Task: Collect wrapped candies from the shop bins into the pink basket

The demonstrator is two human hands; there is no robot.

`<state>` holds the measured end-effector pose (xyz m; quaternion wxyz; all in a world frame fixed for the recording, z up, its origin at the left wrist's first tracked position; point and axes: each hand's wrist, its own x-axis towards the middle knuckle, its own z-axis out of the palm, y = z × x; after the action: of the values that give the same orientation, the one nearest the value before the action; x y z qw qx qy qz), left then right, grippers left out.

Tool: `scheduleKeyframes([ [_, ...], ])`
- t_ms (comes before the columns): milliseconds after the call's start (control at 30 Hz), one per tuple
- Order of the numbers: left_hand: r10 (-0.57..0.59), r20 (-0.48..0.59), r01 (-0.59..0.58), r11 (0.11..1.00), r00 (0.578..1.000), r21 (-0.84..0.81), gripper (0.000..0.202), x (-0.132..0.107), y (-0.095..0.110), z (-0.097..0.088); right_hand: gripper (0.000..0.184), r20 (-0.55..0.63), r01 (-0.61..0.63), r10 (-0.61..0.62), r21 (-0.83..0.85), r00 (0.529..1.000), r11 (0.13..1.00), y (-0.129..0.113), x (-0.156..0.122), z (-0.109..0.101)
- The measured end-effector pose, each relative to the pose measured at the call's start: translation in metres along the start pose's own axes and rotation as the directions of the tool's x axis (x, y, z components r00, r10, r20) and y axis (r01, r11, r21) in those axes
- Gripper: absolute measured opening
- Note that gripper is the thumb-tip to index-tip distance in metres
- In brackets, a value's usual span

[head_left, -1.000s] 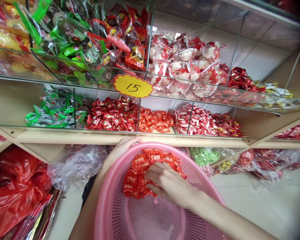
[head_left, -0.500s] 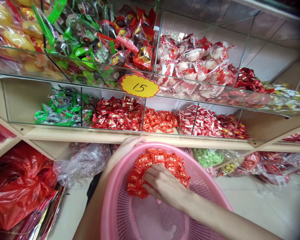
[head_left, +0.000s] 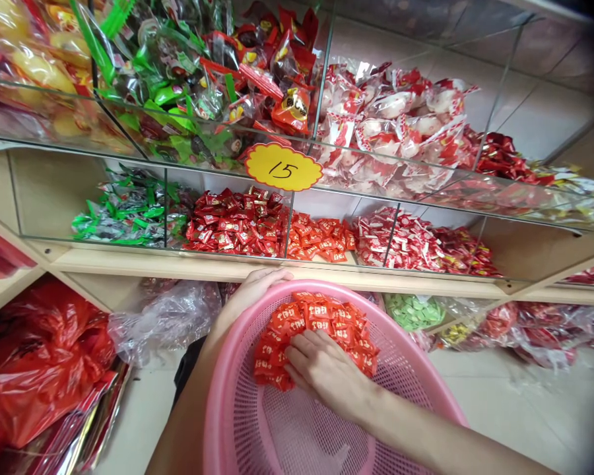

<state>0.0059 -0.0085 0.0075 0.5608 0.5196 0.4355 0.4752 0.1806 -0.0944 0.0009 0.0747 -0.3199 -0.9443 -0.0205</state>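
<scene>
A pink plastic basket (head_left: 218,396) with perforated walls is tilted up against the lower shelf edge. Small red-wrapped candies (head_left: 321,316) with pale lettering lie heaped on its far side. Inside, my right hand (head_left: 324,373) is closed, fingers curled into the near side of the heap; its fingertips are hidden among the wrappers. My left hand (head_left: 260,287) grips the basket's far left rim from outside, close to the wooden shelf edge, with part of its fingers out of sight.
Glass-fronted shelf bins hold red candies (head_left: 237,224), orange-red candies (head_left: 321,237) and green-wrapped sweets (head_left: 129,208). A yellow price tag (head_left: 283,167) reads 15. Red bags (head_left: 49,363) lie at lower left, and clear plastic bags (head_left: 165,323) sit under the shelf.
The view has shifted slightly. My right hand stays at the candy heap with almost no movement, and my left hand keeps its place at the rim.
</scene>
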Motion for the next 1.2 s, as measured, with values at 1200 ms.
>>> scheduleKeyframes([
  [1200, -0.075, -0.020, 0.076, 0.997, 0.997, 0.030, 0.023, 0.002, -0.001, -0.004, 0.025, 0.137, -0.442, 0.444, -0.041, 0.886, 0.896, 0.201, 0.068, -0.056],
])
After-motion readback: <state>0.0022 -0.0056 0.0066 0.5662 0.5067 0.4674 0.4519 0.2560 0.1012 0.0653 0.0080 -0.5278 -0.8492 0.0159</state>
